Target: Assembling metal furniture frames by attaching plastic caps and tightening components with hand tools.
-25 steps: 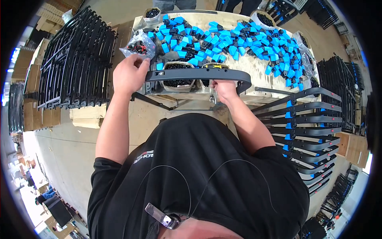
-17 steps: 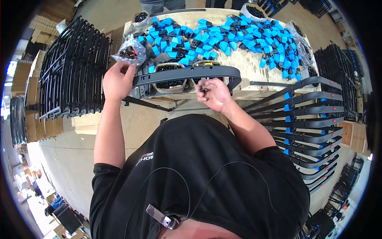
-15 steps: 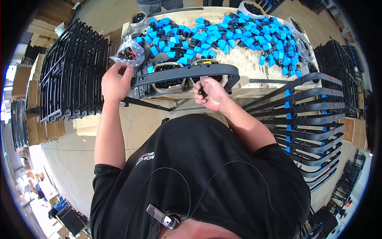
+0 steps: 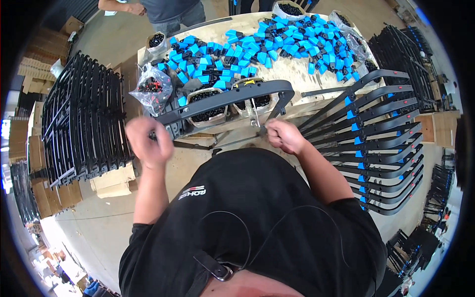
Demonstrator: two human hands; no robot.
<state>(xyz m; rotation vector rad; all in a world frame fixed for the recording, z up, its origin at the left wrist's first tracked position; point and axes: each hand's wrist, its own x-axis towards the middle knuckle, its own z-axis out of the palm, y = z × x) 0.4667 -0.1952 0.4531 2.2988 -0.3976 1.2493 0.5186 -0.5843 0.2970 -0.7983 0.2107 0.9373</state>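
A black curved metal frame bar [image 4: 217, 102] lies across the near edge of the table, its bent end at the right. My left hand [image 4: 150, 143] is off the bar, just on the near side of its left end, blurred, with curled fingers; a small dark spot shows by them. Close to the lower tip of the bar's bent end, my right hand [image 4: 285, 137] is closed; whatever is inside it is hidden. A slim silver metal piece [image 4: 255, 114] hangs upright beside the bar's right part. Behind the bar stand two bags of small black parts [image 4: 207, 113] [image 4: 257, 103].
Many blue and black plastic pieces [image 4: 316, 44] cover the wooden table [image 4: 292, 74]. A clear bag of red and black parts [image 4: 154, 88] sits at its left. Black frames stand stacked left [image 4: 86, 119]; curved bars [image 4: 386, 143] fan out right. Another person [image 4: 173, 15] stands beyond.
My left hand has let go of the bar and come nearer to me. My right hand has closed and moved slightly right and down. The silver piece now shows; another person's arm has come into view.
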